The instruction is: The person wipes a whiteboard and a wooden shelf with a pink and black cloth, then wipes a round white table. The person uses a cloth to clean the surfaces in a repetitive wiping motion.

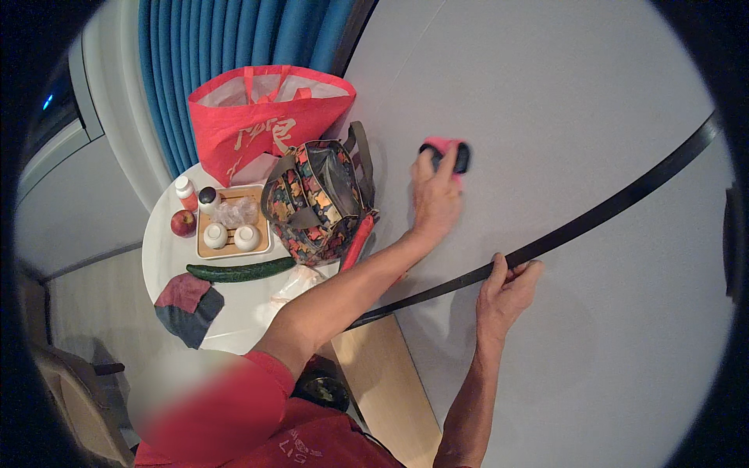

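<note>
In my left hand (436,196) is a small pink and black object (447,155), blurred, held up against or just in front of the light grey wall surface (585,117); I cannot tell whether it touches. My right hand (509,298) grips a long, narrow black strip (562,237), thumb on one side and fingers on the other. This strip runs from beneath my left forearm to the far right of the view. Beside my left arm, a floral handbag (319,202) with grey handles stands unzipped on a round white table (240,310).
A red shopping bag (234,131) bearing writing stands behind. The table holds a tray (225,254) with white cups, an apple (184,223), a bottle (186,192), a cucumber (243,271), a cap-like cloth item (196,316) and a plastic bag (299,282). A chair (82,403) stands lower left.
</note>
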Demonstrator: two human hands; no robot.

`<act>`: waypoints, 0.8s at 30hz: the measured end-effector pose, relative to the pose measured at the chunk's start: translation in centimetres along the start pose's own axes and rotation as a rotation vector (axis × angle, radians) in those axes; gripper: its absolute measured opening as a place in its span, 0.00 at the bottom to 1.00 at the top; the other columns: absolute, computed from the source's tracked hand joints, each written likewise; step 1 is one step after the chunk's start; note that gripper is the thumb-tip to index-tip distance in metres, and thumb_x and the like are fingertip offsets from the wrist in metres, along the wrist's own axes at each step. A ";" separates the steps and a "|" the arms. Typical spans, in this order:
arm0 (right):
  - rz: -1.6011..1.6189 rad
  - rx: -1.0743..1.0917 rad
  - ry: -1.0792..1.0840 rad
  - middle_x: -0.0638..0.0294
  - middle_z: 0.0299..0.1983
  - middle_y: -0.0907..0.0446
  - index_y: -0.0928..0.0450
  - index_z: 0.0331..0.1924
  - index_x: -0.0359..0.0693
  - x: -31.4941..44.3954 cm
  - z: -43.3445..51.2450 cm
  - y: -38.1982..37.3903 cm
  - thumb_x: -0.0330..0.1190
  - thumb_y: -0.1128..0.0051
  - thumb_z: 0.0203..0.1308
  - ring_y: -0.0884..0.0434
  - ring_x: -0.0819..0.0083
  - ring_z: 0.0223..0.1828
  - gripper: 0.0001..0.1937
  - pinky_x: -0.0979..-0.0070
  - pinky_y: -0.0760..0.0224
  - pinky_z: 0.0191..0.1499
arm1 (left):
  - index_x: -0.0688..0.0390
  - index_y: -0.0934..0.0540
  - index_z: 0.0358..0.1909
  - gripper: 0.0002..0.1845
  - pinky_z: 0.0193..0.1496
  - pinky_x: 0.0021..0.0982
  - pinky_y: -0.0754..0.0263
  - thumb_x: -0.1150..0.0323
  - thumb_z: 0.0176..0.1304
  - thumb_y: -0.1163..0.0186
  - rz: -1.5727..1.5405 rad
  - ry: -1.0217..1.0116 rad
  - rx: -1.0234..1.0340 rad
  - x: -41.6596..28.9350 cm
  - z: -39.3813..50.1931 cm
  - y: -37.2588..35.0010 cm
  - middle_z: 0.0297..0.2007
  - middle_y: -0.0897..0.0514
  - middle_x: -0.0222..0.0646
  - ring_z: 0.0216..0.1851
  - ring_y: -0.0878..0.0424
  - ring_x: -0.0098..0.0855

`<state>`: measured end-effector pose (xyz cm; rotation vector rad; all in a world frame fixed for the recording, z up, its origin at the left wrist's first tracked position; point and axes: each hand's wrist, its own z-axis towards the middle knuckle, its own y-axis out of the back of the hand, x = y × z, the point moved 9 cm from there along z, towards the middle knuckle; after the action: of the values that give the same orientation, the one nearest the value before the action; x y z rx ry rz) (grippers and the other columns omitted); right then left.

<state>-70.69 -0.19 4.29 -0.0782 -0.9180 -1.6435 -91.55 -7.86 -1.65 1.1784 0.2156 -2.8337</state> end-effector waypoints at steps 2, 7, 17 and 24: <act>-0.020 0.013 -0.011 0.56 0.26 0.33 0.36 0.35 0.35 -0.2 0.1 -0.1 0.29 0.36 0.64 0.31 0.61 0.27 0.15 0.65 0.33 0.33 | 0.54 0.26 0.69 0.34 0.62 0.50 0.32 0.79 0.56 0.42 -0.044 -0.013 0.020 -1.6 1.6 -0.8 0.58 0.29 0.57 0.59 0.30 0.59; -0.035 -0.004 0.024 0.57 0.26 0.32 0.35 0.34 0.36 0.1 0.2 0.0 0.29 0.36 0.64 0.30 0.62 0.27 0.14 0.65 0.32 0.33 | 0.56 0.26 0.69 0.33 0.62 0.51 0.33 0.79 0.58 0.43 0.120 0.195 -0.105 5.6 1.6 -0.1 0.56 0.27 0.57 0.59 0.30 0.58; -0.024 -0.006 0.037 0.66 0.27 0.38 0.40 0.34 0.39 -0.3 -0.1 -0.2 0.31 0.38 0.69 0.38 0.77 0.27 0.17 0.77 0.37 0.29 | 0.55 0.24 0.67 0.33 0.63 0.51 0.32 0.77 0.56 0.40 0.114 0.111 -0.053 4.4 1.4 0.0 0.56 0.26 0.56 0.58 0.28 0.57; -0.065 -0.001 0.055 0.65 0.26 0.39 0.40 0.33 0.38 -0.8 -0.2 -0.2 0.32 0.38 0.69 0.38 0.75 0.27 0.18 0.76 0.37 0.28 | 0.50 0.27 0.70 0.35 0.62 0.51 0.31 0.77 0.57 0.41 0.122 0.204 -0.076 6.6 5.0 -0.9 0.59 0.29 0.57 0.59 0.28 0.59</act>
<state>-70.55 0.28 3.64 -0.0043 -0.8860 -1.6977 -99.85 -7.80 -2.76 1.4119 0.2506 -2.5775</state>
